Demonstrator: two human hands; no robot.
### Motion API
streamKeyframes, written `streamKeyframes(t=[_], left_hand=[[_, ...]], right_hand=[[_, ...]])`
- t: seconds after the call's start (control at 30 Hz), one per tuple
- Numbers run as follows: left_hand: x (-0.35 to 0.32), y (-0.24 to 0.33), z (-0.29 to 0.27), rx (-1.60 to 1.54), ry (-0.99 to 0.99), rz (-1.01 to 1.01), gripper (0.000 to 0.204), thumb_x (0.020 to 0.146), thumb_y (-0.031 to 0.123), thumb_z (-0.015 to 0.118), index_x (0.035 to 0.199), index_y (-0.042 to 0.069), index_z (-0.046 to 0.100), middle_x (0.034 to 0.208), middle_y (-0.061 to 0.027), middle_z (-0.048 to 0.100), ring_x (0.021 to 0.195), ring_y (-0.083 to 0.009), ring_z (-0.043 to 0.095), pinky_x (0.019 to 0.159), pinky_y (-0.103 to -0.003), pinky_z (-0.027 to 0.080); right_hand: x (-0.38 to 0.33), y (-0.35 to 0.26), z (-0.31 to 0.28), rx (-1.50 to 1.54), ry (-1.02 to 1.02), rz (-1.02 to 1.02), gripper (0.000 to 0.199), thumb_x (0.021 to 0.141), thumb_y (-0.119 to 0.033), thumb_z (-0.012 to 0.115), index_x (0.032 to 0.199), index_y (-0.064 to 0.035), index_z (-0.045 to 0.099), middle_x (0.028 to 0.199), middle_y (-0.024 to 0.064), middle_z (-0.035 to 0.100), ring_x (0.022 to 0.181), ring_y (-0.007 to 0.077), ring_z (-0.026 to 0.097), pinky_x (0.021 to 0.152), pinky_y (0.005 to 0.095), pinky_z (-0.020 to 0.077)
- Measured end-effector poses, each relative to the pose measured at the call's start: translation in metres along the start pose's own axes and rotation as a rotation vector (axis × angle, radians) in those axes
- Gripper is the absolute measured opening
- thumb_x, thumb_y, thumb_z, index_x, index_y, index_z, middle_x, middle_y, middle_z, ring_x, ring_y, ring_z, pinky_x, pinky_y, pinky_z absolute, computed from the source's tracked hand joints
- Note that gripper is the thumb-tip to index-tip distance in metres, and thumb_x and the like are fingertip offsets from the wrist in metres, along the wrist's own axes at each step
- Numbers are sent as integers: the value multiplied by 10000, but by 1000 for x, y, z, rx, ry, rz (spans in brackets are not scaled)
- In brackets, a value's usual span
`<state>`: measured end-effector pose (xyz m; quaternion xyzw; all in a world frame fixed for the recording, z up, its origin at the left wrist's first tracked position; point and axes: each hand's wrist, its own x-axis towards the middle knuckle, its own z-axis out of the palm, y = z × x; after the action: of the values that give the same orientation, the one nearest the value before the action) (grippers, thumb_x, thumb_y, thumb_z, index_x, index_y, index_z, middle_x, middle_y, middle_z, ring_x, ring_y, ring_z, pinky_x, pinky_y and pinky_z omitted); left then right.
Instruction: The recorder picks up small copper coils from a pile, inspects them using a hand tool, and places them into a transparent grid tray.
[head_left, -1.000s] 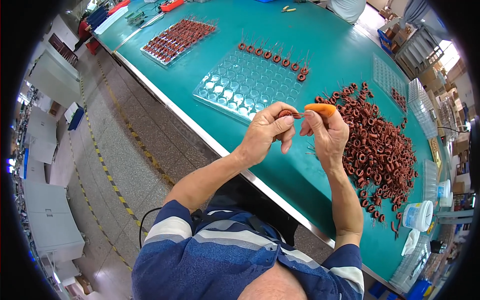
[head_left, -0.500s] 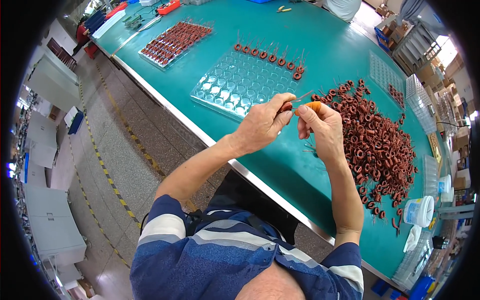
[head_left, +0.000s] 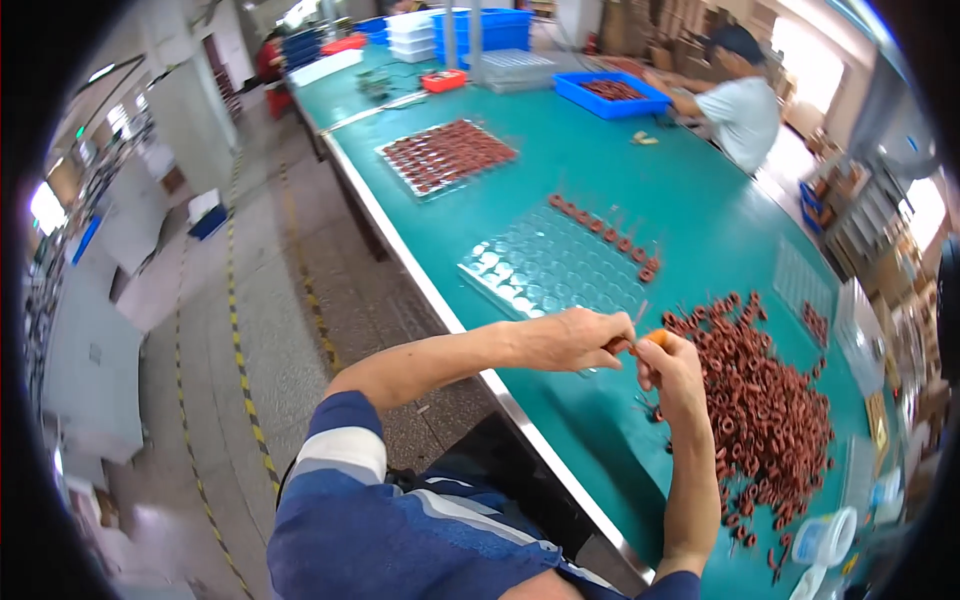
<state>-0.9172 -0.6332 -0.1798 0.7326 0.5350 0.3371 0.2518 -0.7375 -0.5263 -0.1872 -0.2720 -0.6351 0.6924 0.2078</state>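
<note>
My left hand (head_left: 572,338) pinches a reddish-brown wire-wound ring coil (head_left: 619,346), mostly covered by the fingers, with a wire lead standing up from it. Close against it, my right hand (head_left: 680,372) is closed around a small orange piece (head_left: 656,338); whether it is a tool handle or a finger cover I cannot tell. Beyond the hands lies a clear plastic tray (head_left: 545,262) with round pockets, and a row of coils (head_left: 610,234) lines its far edge. A big heap of similar coils (head_left: 765,400) spreads beside my right forearm.
A filled coil tray (head_left: 425,196) sits farther left on the green table (head_left: 590,440). At the far side a co-worker (head_left: 742,110) sits by a blue bin (head_left: 612,104) of coils. A white tub (head_left: 825,540) and clear trays (head_left: 803,280) line the right.
The view has tilted up and turned, so the table's far end and the co-worker now show. Both hands stay together at the coil.
</note>
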Motion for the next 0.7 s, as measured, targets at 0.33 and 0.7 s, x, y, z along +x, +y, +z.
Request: streamKeyframes(t=[0.33, 0.7], left_hand=[[-28, 14, 31, -661, 281, 15, 319, 923, 264, 615, 1014, 33, 414, 715, -36, 512, 604, -117, 521, 554, -256, 430], [-28, 15, 36, -861, 208, -1, 323, 984, 165, 454, 1253, 4, 375, 720, -47, 531, 598, -110, 527, 541, -256, 429]], right_hand=[[-40, -7, 41, -182, 283, -396, 138, 894, -102, 608, 785, -26, 570, 564, -37, 479, 453, 18, 383, 402, 189, 259], [-45, 8, 42, -472, 350, -696, 186, 905, -155, 636, 793, -18, 577, 554, -26, 502, 462, 25, 426, 424, 187, 307]])
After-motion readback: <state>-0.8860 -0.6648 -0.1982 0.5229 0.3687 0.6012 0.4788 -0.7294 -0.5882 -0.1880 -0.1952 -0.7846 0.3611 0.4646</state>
